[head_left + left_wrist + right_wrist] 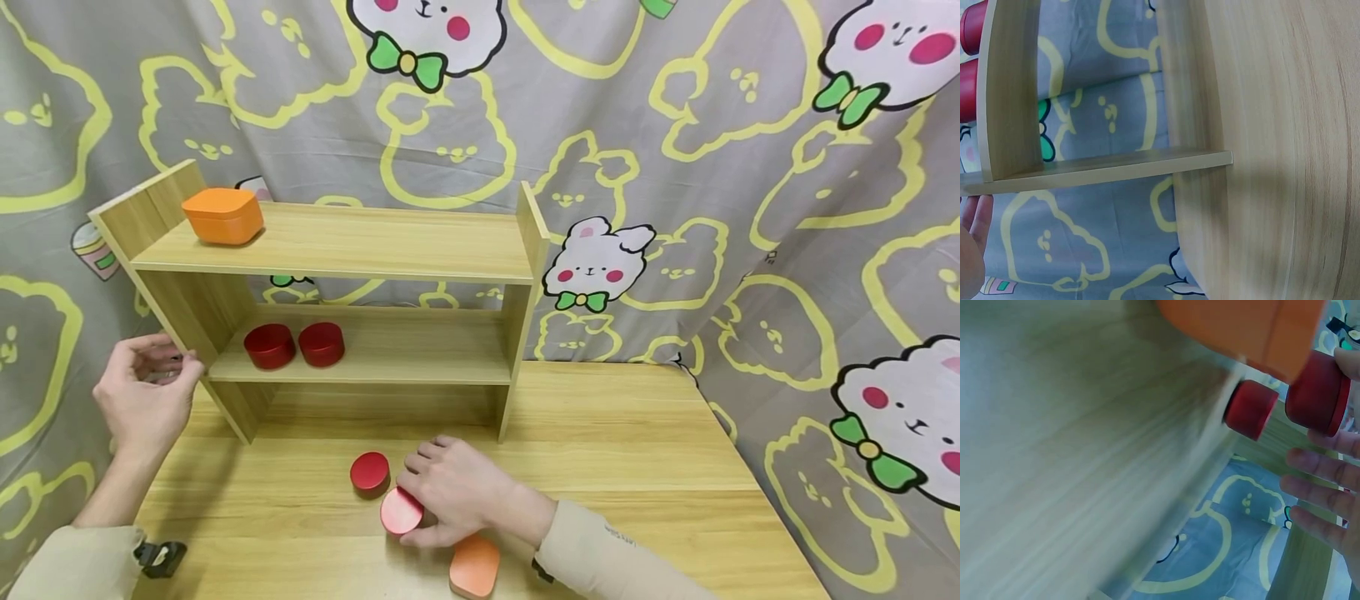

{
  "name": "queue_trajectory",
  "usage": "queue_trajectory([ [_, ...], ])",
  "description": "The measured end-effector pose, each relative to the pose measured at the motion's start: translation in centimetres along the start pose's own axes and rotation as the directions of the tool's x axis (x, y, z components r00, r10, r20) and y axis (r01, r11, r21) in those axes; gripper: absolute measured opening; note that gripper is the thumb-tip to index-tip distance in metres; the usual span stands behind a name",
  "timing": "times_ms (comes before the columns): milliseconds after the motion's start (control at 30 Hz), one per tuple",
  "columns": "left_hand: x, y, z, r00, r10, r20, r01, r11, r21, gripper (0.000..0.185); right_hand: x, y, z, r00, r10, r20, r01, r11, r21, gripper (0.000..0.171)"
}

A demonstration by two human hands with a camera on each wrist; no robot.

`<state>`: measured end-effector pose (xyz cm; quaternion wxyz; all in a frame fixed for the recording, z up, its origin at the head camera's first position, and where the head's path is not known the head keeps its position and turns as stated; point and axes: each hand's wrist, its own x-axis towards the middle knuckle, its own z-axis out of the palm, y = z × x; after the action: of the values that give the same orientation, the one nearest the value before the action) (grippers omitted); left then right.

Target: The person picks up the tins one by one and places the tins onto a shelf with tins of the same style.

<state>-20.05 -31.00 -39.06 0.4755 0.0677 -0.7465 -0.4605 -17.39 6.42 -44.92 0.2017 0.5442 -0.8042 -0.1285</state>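
Note:
At the front of the wooden table, my right hand (459, 490) pinches a round red tin (401, 512) between thumb and fingers. Just beyond it stands another red tin (370, 474), apart from the held one. An orange rounded box (475, 568) lies close to the right wrist; in the right wrist view the orange box (1241, 328) looms at the top, near the held red tin (1315, 394). My left hand (146, 387) touches the left side panel of the wooden shelf (375, 371), and in the left wrist view its fingers (980, 219) rest against the panel's outer face.
Two red tins (271, 346) sit side by side at the left of the shelf's middle board. An orange box (223, 217) stands on the top board's left end. A patterned curtain (705, 183) hangs behind and to the right of the table (637, 467).

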Motion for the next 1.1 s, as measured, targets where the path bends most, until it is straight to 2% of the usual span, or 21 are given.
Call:
queue_trajectory([
  [267,0.0,0.0,0.0,1.0,-0.006,0.001,0.006,1.0,0.007,0.023,0.3,0.9,-1.0,0.997,0.028,-0.073,-0.03,0.999,-0.021,0.058],
  [600,0.0,-0.1,-0.1,1.0,-0.003,0.003,0.003,1.0,0.012,0.024,0.8,2.3,-2.3,0.992,0.075,-0.105,-0.079,0.997,-0.027,0.057],
  [900,-0.1,0.1,-0.1,1.0,-0.002,0.008,0.002,1.0,0.012,0.023,1.2,4.1,-3.4,0.97,0.113,-0.214,-0.118,0.993,-0.009,0.057],
  [1100,0.0,-0.3,-0.1,1.0,-0.008,0.008,0.008,1.0,0.015,0.024,1.7,4.6,-3.9,0.964,0.129,-0.233,-0.128,0.992,0.016,0.058],
])
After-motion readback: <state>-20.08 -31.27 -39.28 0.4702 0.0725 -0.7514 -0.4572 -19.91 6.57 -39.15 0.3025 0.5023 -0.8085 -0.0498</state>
